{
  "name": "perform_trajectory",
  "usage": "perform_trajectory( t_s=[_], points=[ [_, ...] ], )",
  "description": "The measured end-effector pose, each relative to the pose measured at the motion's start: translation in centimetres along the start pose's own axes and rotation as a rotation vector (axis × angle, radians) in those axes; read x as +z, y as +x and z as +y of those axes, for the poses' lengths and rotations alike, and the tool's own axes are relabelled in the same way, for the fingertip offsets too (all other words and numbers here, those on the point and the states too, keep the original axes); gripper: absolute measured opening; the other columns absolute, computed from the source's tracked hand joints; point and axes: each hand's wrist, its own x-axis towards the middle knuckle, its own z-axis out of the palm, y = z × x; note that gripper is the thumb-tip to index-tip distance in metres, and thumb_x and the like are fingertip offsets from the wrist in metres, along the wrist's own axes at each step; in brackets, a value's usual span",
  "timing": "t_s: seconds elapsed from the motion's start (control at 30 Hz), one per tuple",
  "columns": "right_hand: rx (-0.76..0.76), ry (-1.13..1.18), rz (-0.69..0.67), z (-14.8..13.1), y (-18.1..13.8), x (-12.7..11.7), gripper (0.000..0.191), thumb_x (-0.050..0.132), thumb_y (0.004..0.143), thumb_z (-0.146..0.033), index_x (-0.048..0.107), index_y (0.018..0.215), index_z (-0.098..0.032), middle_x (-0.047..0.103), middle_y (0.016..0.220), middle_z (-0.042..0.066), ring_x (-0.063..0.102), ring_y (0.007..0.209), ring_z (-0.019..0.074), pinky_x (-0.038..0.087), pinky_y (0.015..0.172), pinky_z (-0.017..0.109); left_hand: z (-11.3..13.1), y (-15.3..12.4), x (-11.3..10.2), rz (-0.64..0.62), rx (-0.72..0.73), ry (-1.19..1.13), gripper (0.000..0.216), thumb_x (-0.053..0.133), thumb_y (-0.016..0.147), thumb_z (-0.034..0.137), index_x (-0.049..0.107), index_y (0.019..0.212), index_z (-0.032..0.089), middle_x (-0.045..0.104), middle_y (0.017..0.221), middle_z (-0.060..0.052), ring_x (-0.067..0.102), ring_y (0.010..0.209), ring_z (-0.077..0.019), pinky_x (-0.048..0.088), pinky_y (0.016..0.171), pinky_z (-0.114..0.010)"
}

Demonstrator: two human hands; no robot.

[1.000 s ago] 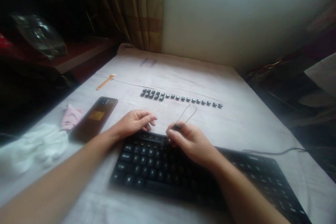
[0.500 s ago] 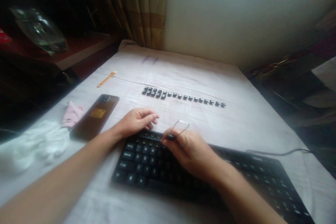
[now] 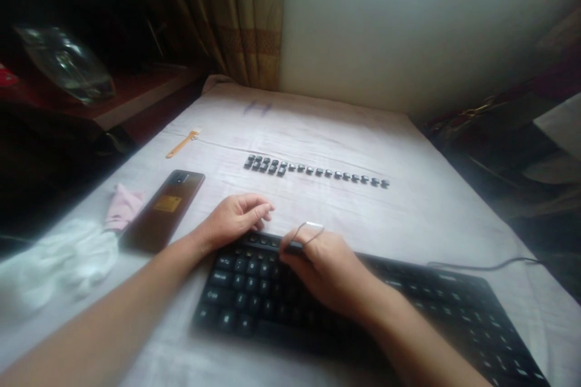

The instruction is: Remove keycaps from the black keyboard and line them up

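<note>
My right hand (image 3: pixel 324 260) is closed around a wire keycap puller (image 3: pixel 314 225), its wire loop pointing up and away from the keys. The fingertips are over the upper rows of a black keyboard (image 3: pixel 254 299), hiding the spot beneath them. Bare key sockets show along the keyboard's top left. By that corner rests my left hand (image 3: pixel 242 217), fingers curled in with the thumb against them and nothing visible in its grasp. Beyond both hands, loose black keycaps (image 3: pixel 310 170) stand in a long row, with a shorter second row at its left end.
A brown phone (image 3: pixel 166 208) lies left of my left hand, beside a pink cloth (image 3: pixel 123 205) and a crumpled white cloth (image 3: pixel 72 260). Farther off is a small orange-handled brush (image 3: pixel 182 144). The keyboard cable (image 3: pixel 490 266) runs off to the right over the pale sheet (image 3: pixel 345 127).
The view has tilted slightly, so most things sit a little lower. My right hand stays over the same part of the keyboard with the keycap puller; my left hand keeps its curled pose.
</note>
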Motion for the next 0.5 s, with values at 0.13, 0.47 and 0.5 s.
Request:
perform_trajectory(
  t_s=[0.13, 0.47, 0.5],
  points=[
    [-0.046, -0.039, 0.046, 0.10, -0.02, 0.62, 0.013, 0.045, 0.092, -0.016, 0.055, 0.084, -0.019, 0.062, 0.074, 0.004, 0.060, 0.067, 0.0164, 0.049, 0.064, 0.028, -0.02, 0.04, 0.05, 0.008, 0.005, 0.020, 0.031, 0.060, 0.080, 0.045, 0.066, 0.085, 0.016, 0.068, 0.075, -0.002, 0.061, 0.061, -0.0140, 0.049, 0.059, -0.025],
    [-0.032, 0.048, 0.179, 0.47, -0.16, 0.95, 0.010, 0.046, 0.091, -0.018, 0.055, 0.086, -0.019, 0.065, 0.075, 0.004, 0.062, 0.066, 0.0159, 0.049, 0.062, 0.027, -0.32, -0.05, 0.01, 0.018, 0.056, 0.080, 0.029, 0.057, 0.083, 0.044, 0.066, 0.084, 0.016, 0.068, 0.075, -0.002, 0.061, 0.060, -0.0139, 0.050, 0.059, -0.026],
    [-0.026, 0.055, 0.182, 0.50, -0.16, 0.97, 0.011, 0.047, 0.091, -0.018, 0.056, 0.086, -0.019, 0.066, 0.075, 0.004, 0.062, 0.066, 0.0162, 0.049, 0.062, 0.027, -0.42, -0.05, 0.00, 0.021, 0.057, 0.081, 0.029, 0.057, 0.084, 0.044, 0.066, 0.085, 0.016, 0.068, 0.075, -0.002, 0.061, 0.060, -0.0140, 0.050, 0.059, -0.026]
  ],
)
